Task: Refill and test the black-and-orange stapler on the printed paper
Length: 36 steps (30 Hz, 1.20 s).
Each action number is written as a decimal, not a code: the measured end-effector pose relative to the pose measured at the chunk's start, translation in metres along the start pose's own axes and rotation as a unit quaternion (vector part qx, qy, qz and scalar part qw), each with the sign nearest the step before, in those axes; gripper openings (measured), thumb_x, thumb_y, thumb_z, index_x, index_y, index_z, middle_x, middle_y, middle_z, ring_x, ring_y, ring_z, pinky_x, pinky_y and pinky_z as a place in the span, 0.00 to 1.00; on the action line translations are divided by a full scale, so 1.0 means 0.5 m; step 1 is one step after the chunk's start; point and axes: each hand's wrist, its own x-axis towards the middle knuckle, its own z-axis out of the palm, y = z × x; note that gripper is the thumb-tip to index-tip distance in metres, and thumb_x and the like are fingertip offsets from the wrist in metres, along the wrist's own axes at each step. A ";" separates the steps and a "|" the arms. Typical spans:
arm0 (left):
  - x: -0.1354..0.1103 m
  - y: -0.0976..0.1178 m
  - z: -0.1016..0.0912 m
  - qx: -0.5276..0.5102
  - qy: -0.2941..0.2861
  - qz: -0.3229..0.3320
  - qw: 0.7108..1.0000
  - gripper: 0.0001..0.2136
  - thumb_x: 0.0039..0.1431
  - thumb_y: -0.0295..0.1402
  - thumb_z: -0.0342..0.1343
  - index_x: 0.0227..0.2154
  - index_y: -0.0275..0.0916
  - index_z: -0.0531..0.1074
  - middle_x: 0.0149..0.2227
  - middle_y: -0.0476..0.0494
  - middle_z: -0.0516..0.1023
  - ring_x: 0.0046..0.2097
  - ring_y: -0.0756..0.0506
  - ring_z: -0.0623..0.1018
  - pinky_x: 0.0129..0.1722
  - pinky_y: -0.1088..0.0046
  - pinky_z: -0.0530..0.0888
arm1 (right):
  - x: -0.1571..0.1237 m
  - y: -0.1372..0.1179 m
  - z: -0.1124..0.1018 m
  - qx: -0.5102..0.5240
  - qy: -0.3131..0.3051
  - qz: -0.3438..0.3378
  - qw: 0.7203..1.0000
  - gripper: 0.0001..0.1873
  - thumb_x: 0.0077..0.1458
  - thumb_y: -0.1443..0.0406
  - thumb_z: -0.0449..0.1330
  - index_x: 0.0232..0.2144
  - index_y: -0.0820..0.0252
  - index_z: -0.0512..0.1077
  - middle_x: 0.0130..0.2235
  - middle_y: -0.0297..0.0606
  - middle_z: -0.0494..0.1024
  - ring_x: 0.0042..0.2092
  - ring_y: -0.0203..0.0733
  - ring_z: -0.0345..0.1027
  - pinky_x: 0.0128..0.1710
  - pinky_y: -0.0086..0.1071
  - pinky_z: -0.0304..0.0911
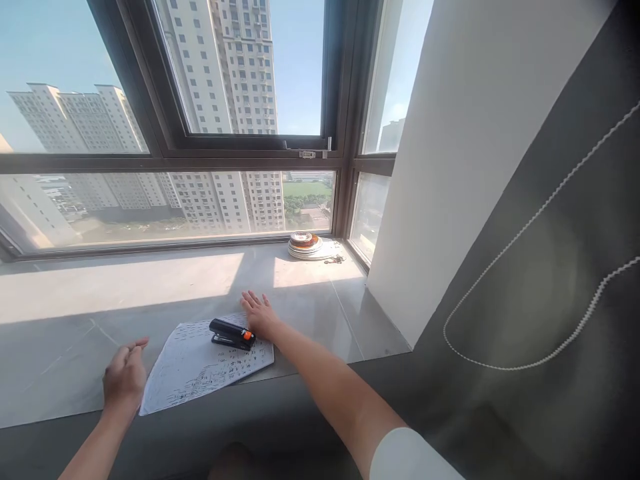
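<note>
A sheaf of white paper (200, 373) covered in dark handwriting lies aslant on the grey tiled sill, its near corner reaching the sill's front edge. On its upper part rests a black stapler (233, 333) with an orange patch at its right end. My right hand (257, 313) lies flat by the paper's upper right edge, just beyond the stapler, fingers spread and nothing in them. To the left of the paper is my left hand (125, 373), its fingers loosely bent, the index finger reaching right. No object shows in it.
Several stacked plates or discs (305, 245) sit in the far right corner of the sill (320, 313), with small dark keys or a chain (334, 259) beside them. A dark window frame (250, 162) runs behind. A white bead chain (500, 368) hangs at right.
</note>
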 end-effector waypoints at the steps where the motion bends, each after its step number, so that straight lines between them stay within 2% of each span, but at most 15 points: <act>1: -0.001 0.006 -0.003 -0.033 -0.008 -0.023 0.999 0.19 0.68 0.43 0.38 0.44 0.49 0.75 0.50 0.53 0.83 0.47 0.40 0.82 0.40 0.65 0.78 | -0.012 0.007 -0.005 0.000 -0.001 0.008 1.000 0.36 0.66 0.71 0.50 0.74 0.60 0.50 0.77 0.47 0.43 0.78 0.48 0.30 0.74 0.59 0.37; 3: -0.004 0.023 -0.010 -0.080 -0.025 -0.066 0.994 0.17 0.66 0.43 0.42 0.42 0.49 0.76 0.49 0.52 0.83 0.49 0.38 0.81 0.43 0.63 0.77 | -0.039 0.027 -0.017 0.000 -0.004 0.026 1.000 0.37 0.65 0.72 0.49 0.74 0.60 0.50 0.77 0.47 0.43 0.78 0.49 0.31 0.74 0.60 0.37; 5: -0.008 0.040 -0.016 -0.070 -0.038 -0.086 0.993 0.16 0.64 0.42 0.44 0.41 0.48 0.76 0.46 0.50 0.83 0.48 0.37 0.80 0.43 0.62 0.76 | -0.072 0.056 -0.034 -0.002 -0.006 0.033 0.999 0.36 0.65 0.73 0.48 0.74 0.60 0.51 0.77 0.47 0.44 0.78 0.49 0.32 0.74 0.60 0.37; 8: -0.015 0.060 -0.021 -0.051 -0.064 -0.071 0.994 0.16 0.62 0.42 0.46 0.44 0.45 0.76 0.46 0.44 0.83 0.46 0.34 0.79 0.41 0.60 0.76 | -0.132 0.116 -0.070 -0.007 -0.007 0.040 0.999 0.36 0.65 0.76 0.46 0.73 0.58 0.54 0.76 0.45 0.47 0.78 0.47 0.34 0.74 0.58 0.37; 12: -0.023 0.073 -0.021 -0.053 -0.067 -0.001 0.996 0.16 0.62 0.40 0.47 0.43 0.40 0.76 0.48 0.35 0.82 0.50 0.32 0.79 0.47 0.56 0.76 | -0.214 0.207 -0.120 -0.010 0.001 0.076 0.997 0.36 0.64 0.77 0.45 0.72 0.57 0.58 0.75 0.46 0.51 0.77 0.48 0.38 0.74 0.59 0.38; 14: -0.034 0.092 -0.021 -0.029 -0.051 0.066 0.996 0.17 0.62 0.37 0.45 0.43 0.38 0.76 0.49 0.32 0.81 0.54 0.32 0.77 0.54 0.53 0.74 | -0.244 0.243 -0.136 -0.006 0.009 0.105 0.994 0.36 0.63 0.78 0.46 0.71 0.58 0.59 0.75 0.46 0.52 0.77 0.48 0.39 0.74 0.58 0.39; 16: -0.057 0.132 -0.017 -0.009 -0.038 0.156 0.987 0.17 0.63 0.33 0.43 0.44 0.37 0.75 0.50 0.32 0.79 0.57 0.32 0.76 0.59 0.52 0.71 | -0.260 0.263 -0.143 0.004 0.025 0.131 0.991 0.36 0.63 0.78 0.46 0.71 0.57 0.61 0.74 0.45 0.55 0.76 0.47 0.42 0.74 0.56 0.41; 18: -0.095 0.198 -0.007 -0.024 -0.053 0.239 0.969 0.17 0.63 0.29 0.42 0.46 0.38 0.75 0.52 0.33 0.79 0.59 0.34 0.75 0.61 0.54 0.70 | -0.265 0.269 -0.144 0.016 0.041 0.140 0.989 0.35 0.63 0.78 0.46 0.69 0.55 0.63 0.73 0.42 0.58 0.75 0.46 0.46 0.74 0.53 0.43; 21: -0.168 0.319 0.030 -0.092 -0.135 0.336 0.928 0.19 0.65 0.28 0.41 0.49 0.39 0.76 0.57 0.35 0.78 0.60 0.37 0.75 0.61 0.58 0.72 | -0.264 0.262 -0.143 0.020 0.061 0.137 0.989 0.33 0.63 0.78 0.47 0.67 0.55 0.66 0.71 0.42 0.63 0.73 0.45 0.52 0.73 0.49 0.48; 23: -0.216 0.387 0.065 -0.126 -0.192 0.360 0.904 0.20 0.67 0.29 0.41 0.54 0.39 0.75 0.61 0.38 0.76 0.63 0.39 0.74 0.63 0.58 0.72 | -0.266 0.258 -0.147 0.010 0.078 0.136 0.988 0.31 0.62 0.77 0.48 0.64 0.58 0.68 0.69 0.45 0.67 0.70 0.46 0.57 0.70 0.47 0.53; 25: -0.258 0.429 0.104 -0.138 -0.225 0.359 0.895 0.22 0.68 0.29 0.42 0.59 0.38 0.72 0.64 0.38 0.74 0.66 0.40 0.72 0.65 0.59 0.70 | -0.275 0.255 -0.157 0.000 0.106 0.142 0.984 0.28 0.61 0.77 0.49 0.60 0.61 0.71 0.64 0.48 0.73 0.66 0.47 0.63 0.65 0.45 0.59; 27: -0.291 0.443 0.140 -0.115 -0.249 0.364 0.890 0.24 0.68 0.29 0.42 0.63 0.36 0.69 0.67 0.36 0.71 0.68 0.40 0.69 0.68 0.58 0.67 | -0.288 0.250 -0.169 0.003 0.156 0.159 0.975 0.24 0.63 0.76 0.48 0.56 0.62 0.73 0.57 0.48 0.77 0.61 0.48 0.66 0.61 0.44 0.62; 30: -0.327 0.435 0.180 -0.047 -0.255 0.371 0.892 0.24 0.70 0.30 0.42 0.65 0.34 0.67 0.69 0.32 0.67 0.71 0.35 0.64 0.70 0.50 0.60 | -0.315 0.228 -0.184 0.059 0.225 0.173 0.957 0.18 0.69 0.70 0.46 0.52 0.61 0.73 0.49 0.45 0.79 0.52 0.46 0.70 0.55 0.40 0.65; 33: -0.346 0.428 0.193 -0.007 -0.230 0.377 0.897 0.24 0.72 0.31 0.41 0.66 0.32 0.66 0.70 0.30 0.65 0.72 0.32 0.62 0.70 0.48 0.57 | -0.341 0.196 -0.184 0.137 0.163 0.111 0.971 0.16 0.71 0.62 0.50 0.54 0.57 0.72 0.50 0.41 0.78 0.48 0.43 0.72 0.49 0.35 0.67; 36: -0.351 0.435 0.188 0.014 -0.220 0.382 0.897 0.24 0.72 0.31 0.41 0.66 0.30 0.66 0.70 0.29 0.65 0.71 0.32 0.62 0.69 0.49 0.59 | -0.358 0.178 -0.170 0.148 0.104 0.056 0.982 0.23 0.63 0.61 0.62 0.59 0.55 0.69 0.55 0.43 0.77 0.54 0.48 0.71 0.53 0.39 0.66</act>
